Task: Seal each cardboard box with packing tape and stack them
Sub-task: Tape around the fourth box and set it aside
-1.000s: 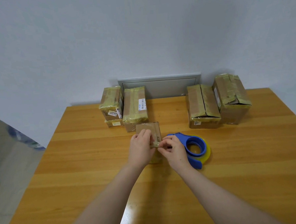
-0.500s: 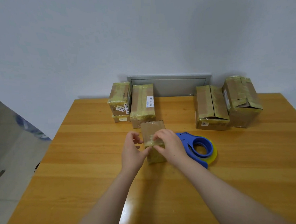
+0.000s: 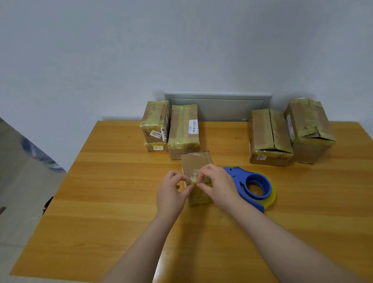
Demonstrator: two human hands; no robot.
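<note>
Since half a second ago the left hand (image 3: 172, 192) has closed in on the small brown cardboard box (image 3: 196, 162). Its thumb and forefinger now meet at the box's near top edge, where before they stood off it. The right hand (image 3: 218, 187) has kept its place at that edge.

Positions are referred to the blue plastic tape dispenser (image 3: 255, 185), which lies flat on the orange-brown wooden table (image 3: 120, 209).

- Well behind and left of the dispenser: a two-high stack of taped boxes (image 3: 155, 123). Just beside the stack is a taller taped box with a white barcode label (image 3: 183, 128).
- Just left of the dispenser: the left hand, with thumb and forefinger pinched on a yellowish translucent tape strip (image 3: 195, 178).
- Touching or nearly touching the dispenser's left end: the small box, upright on the table. The tape strip is folded over its near top edge.
- Over the dispenser's left end: the right hand, with thumb and forefinger pinched on the same tape strip and the other fingers curled.
- Behind and right of the dispenser: two larger taped cartons (image 3: 269, 134), side by side.

Handling, by judgement:

- The small box looks light and stiff at its corners, and slick where it is taped.
- It is best gripped across its two bare side walls, not by the fresh seal.
- The tape strip is limp and tacky, so it should be pressed flat from the edge outward.
</note>
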